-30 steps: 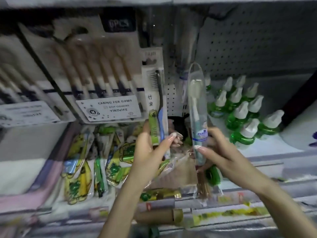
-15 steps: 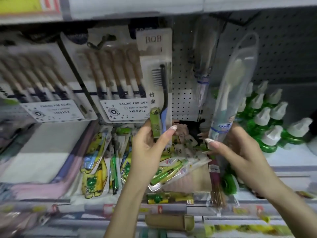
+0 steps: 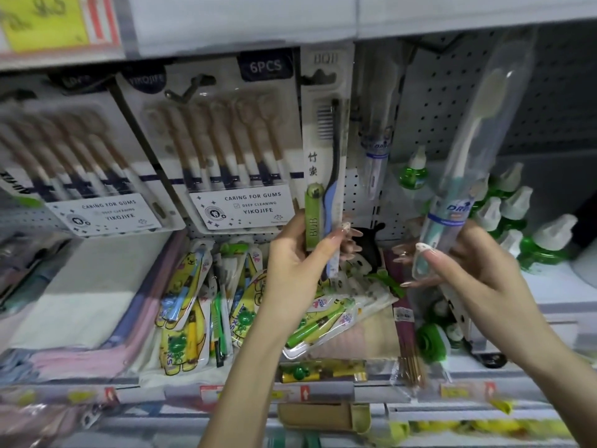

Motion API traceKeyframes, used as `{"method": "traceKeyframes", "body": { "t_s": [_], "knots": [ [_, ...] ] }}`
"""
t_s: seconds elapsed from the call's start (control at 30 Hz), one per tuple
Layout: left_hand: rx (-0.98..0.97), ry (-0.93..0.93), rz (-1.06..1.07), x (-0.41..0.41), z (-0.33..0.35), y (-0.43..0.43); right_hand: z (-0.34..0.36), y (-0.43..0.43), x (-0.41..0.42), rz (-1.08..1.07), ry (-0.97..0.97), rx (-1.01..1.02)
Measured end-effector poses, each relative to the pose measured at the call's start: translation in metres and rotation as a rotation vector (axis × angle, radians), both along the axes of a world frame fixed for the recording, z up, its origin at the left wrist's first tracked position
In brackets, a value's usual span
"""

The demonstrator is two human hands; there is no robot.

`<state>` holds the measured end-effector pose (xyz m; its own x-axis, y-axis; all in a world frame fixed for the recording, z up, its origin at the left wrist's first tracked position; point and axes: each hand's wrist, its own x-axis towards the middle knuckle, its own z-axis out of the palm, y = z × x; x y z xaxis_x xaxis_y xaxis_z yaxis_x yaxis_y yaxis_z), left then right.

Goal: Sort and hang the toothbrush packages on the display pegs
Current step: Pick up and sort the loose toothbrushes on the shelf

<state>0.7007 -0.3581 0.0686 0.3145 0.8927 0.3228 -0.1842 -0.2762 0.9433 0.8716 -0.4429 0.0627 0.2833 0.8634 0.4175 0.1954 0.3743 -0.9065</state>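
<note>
Head view: narrow white carded toothbrush package with green BQB label [image 3: 326,140] is held upright before the grey pegboard [image 3: 436,101], its lower end pinched by the left hand [image 3: 290,263]. Clear plastic tube holding a white-and-teal toothbrush [image 3: 478,140] is gripped low by the right hand [image 3: 478,276], top tilted rightward. Six-piece brush packs [image 3: 226,150] are hung at left. Yellow children's brush packs [image 3: 184,286] are piled on the white shelf [image 3: 555,286]; green white-capped bottles [image 3: 520,205] are stood at its right end.

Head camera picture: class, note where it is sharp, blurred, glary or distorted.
Head view: print on the BQB pack in the left hand and the six-pack card is sharp; the left edge is smeared; the clear toothbrush tube in the right hand carries glare; the upper shelf edge bows; the pegboard is dim.
</note>
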Motion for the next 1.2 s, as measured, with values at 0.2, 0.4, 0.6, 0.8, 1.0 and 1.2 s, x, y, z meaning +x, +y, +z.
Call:
{"method": "traceKeyframes", "body": {
  "t_s": [0.2, 0.4, 0.6, 0.8, 1.0, 1.2],
  "knots": [
    [-0.016, -0.052, -0.005, 0.001, 0.003, -0.004, 0.001, -0.002, 0.006, 0.006, 0.001, -0.002],
    [-0.048, -0.015, 0.022, 0.001, -0.001, 0.003, 0.004, -0.002, 0.008, 0.008, 0.024, -0.006],
    [-0.202, -0.038, 0.065, 0.011, -0.004, 0.028, 0.01, 0.003, 0.009, 0.019, -0.052, -0.01],
    [-0.339, 0.014, 0.093, 0.017, -0.024, 0.035, 0.001, 0.007, 0.006, -0.011, -0.104, -0.034],
    [-0.546, -0.055, 0.078, 0.019, -0.051, 0.026, -0.007, 0.009, 0.008, -0.014, -0.105, -0.067],
    [-0.616, -0.112, 0.027, 0.019, -0.054, 0.024, -0.009, 0.019, 0.011, -0.055, -0.129, -0.115]
  ]
}}
